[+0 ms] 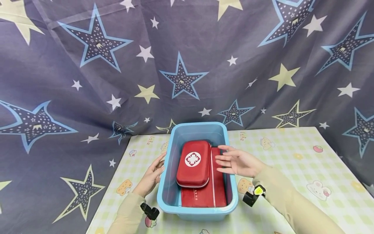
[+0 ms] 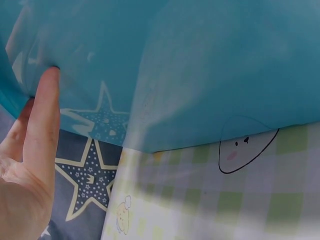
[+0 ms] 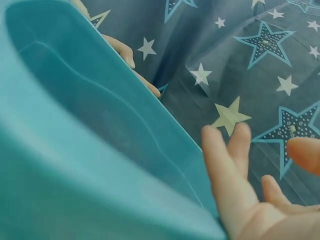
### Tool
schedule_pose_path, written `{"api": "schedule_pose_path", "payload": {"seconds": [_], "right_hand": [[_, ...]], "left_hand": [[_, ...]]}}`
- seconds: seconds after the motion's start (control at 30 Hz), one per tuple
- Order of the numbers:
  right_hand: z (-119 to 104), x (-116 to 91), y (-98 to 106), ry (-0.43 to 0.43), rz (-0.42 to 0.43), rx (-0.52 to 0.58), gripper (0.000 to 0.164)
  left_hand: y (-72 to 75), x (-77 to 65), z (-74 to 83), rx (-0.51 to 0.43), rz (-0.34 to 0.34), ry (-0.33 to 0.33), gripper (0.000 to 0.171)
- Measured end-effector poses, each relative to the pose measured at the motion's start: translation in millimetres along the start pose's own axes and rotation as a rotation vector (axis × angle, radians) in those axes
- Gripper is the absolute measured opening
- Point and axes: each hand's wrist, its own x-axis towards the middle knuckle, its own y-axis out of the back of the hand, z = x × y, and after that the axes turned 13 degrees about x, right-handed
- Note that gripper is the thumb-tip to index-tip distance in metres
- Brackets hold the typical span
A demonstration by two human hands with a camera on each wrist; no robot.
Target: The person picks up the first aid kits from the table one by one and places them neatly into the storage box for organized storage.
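Observation:
A light blue plastic bin (image 1: 198, 210) stands on the table. Inside it, a red zip case (image 1: 187, 174) with a white cross emblem lies over a flat red item (image 1: 220, 191) that has a pale stripe. My left hand (image 1: 150, 178) is at the bin's left side; in the left wrist view its straight fingers (image 2: 42, 110) touch the outer blue wall. Over the right rim reaches my right hand (image 1: 238, 162), fingers spread and holding nothing, overlapping the flat red item's edge. The right wrist view shows those fingers (image 3: 220, 170) loosely extended beside the rim.
A pale green checked cloth with cartoon prints covers the table (image 1: 286, 156). Behind the bin hangs a dark curtain (image 1: 216, 84) with stars, close to its back rim. Each wrist carries a small black camera (image 1: 150, 211).

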Motion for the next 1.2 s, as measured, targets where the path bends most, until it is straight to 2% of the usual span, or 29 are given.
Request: {"api": "schedule_pose_path", "payload": {"seconds": [0.17, 0.4, 0.6, 0.73, 0.9, 1.07, 1.2], "right_hand": [[-2, -9, 11, 0.006, -0.085, 0.046, 0.030], [-2, -19, 28, 0.020, -0.202, 0.106, 0.039], [-3, -27, 47, 0.029, -0.289, 0.117, 0.046], [-3, -35, 58, 0.036, -0.253, 0.105, 0.046], [-7, -46, 67, 0.072, -0.198, 0.063, 0.042], [-17, -60, 72, 0.151, -0.153, -0.036, 0.040], [-25, -73, 73, 0.232, -0.029, -0.169, 0.034]], "left_hand": [[-0.6, 0.0, 0.3, -0.001, -0.009, -0.002, 0.059], [-0.5, 0.2, 0.5, -0.006, -0.006, 0.004, 0.058], [1.6, 1.0, 0.6, 0.003, -0.004, 0.001, 0.059], [4.1, 1.1, 0.4, 0.017, -0.008, 0.014, 0.060], [9.9, -1.1, 2.0, 0.070, 0.006, 0.061, 0.058], [17.5, -5.1, 5.9, 0.204, 0.038, 0.094, 0.055], [24.5, -10.3, 12.0, 0.293, 0.082, 0.064, 0.052]]}}
